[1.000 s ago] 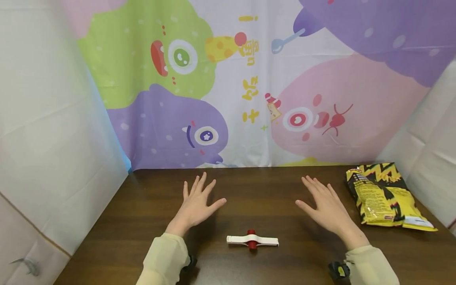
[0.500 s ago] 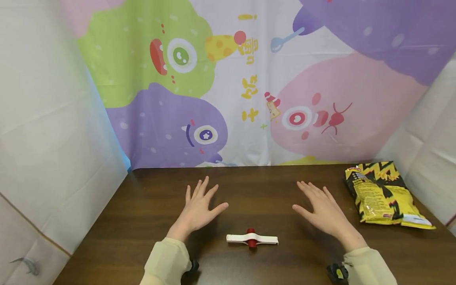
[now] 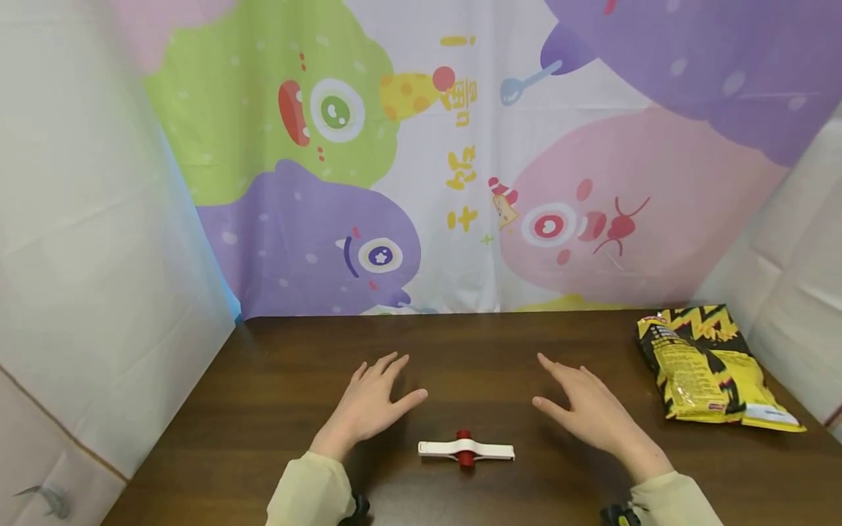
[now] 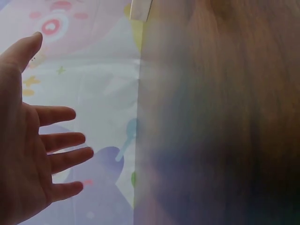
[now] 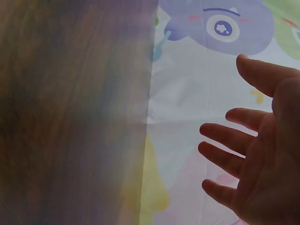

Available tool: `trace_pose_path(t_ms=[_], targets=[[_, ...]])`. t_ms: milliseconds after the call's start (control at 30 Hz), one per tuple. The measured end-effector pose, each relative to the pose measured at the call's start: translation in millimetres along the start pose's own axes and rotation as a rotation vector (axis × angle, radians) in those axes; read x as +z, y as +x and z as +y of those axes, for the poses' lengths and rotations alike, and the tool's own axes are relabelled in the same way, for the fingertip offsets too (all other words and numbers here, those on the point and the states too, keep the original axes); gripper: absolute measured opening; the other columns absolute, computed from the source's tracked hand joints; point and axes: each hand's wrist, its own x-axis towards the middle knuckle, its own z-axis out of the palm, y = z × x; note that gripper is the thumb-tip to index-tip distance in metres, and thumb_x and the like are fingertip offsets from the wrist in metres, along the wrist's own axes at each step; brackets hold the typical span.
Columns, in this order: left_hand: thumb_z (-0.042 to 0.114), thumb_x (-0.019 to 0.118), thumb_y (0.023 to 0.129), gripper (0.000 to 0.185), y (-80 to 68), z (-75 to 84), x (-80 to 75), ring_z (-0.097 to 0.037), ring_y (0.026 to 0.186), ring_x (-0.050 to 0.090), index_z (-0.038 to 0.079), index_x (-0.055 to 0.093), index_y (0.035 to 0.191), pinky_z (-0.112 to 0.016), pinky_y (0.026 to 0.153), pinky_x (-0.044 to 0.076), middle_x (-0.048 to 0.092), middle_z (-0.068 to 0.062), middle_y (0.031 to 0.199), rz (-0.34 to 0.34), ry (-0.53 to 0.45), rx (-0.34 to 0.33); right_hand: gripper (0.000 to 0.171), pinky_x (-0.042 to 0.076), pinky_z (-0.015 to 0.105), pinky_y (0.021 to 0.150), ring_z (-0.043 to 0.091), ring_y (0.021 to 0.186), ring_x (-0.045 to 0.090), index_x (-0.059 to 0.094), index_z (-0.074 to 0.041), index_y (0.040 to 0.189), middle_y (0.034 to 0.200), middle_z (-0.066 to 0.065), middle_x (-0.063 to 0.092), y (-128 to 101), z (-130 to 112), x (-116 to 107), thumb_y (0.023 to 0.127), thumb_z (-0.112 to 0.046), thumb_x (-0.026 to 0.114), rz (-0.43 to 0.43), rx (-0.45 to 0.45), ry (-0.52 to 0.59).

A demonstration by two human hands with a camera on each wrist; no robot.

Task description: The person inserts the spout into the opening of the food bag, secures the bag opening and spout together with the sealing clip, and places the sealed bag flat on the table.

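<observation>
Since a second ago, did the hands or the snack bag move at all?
Both hands drew back a little toward the person and tipped inward: the left hand and the right hand now angle toward each other, open, holding nothing. The white clip with a red middle lies where it was between them, and the yellow and black crinkly snack bag stays at the right of the dark wooden table.

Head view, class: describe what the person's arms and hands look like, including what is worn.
Both hands, the left hand and the right hand, are bare, with no gloves or rings visible. Each arm wears a pale cream long sleeve ending at the wrist. A small dark device with a yellow-green spot sits at the right wrist; another dark piece shows at the left.
</observation>
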Motion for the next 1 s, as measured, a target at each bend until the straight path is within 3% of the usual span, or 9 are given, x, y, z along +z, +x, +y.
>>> trace_pose_path(t_ms=[267,467,667,1000], targets=[[0.067,0.042,0.082,0.074,-1.4,3.2,3.3,-0.029,0.129,0.036,0.014,0.047,0.132,-0.049,0.106,0.02,0.042,-0.009,0.138,-0.021,0.017,0.01,0.063,0.037,0.052,0.091,0.035,0.114,0.051,0.042,-0.009,0.136,0.128,0.012,0.053,-3.3,-4.8,4.5,0.086,-0.043,0.057,-0.013,0.011,0.03],[0.066,0.044,0.082,0.071,-0.7,3.5,6.1,-0.028,0.125,0.041,0.013,0.051,0.129,-0.048,0.104,0.025,0.046,-0.008,0.134,-0.015,0.029,0.032,0.064,0.04,0.05,0.09,0.031,0.112,0.054,0.041,-0.011,0.136,0.127,0.01,0.055,-4.0,-8.2,6.3,0.086,-0.047,0.055,-0.071,0.031,0.063],[0.072,0.039,0.08,0.075,-2.6,5.8,9.8,-0.025,0.119,0.047,0.015,0.053,0.127,-0.048,0.099,0.032,0.051,-0.005,0.127,-0.068,0.017,0.031,0.06,0.041,0.048,0.089,0.025,0.109,0.056,0.045,-0.011,0.134,0.121,0.008,0.059,-1.5,-12.9,7.1,0.085,-0.045,0.057,-0.144,0.058,0.099],[0.062,0.047,0.083,0.063,-8.0,12.0,16.7,-0.024,0.116,0.049,0.014,0.057,0.121,-0.049,0.098,0.033,0.055,-0.004,0.122,-0.114,0.003,0.053,0.051,0.043,0.046,0.088,0.023,0.108,0.057,0.052,-0.011,0.127,0.119,0.004,0.06,-3.9,-18.1,15.4,0.085,-0.037,0.061,-0.194,0.071,0.12]])
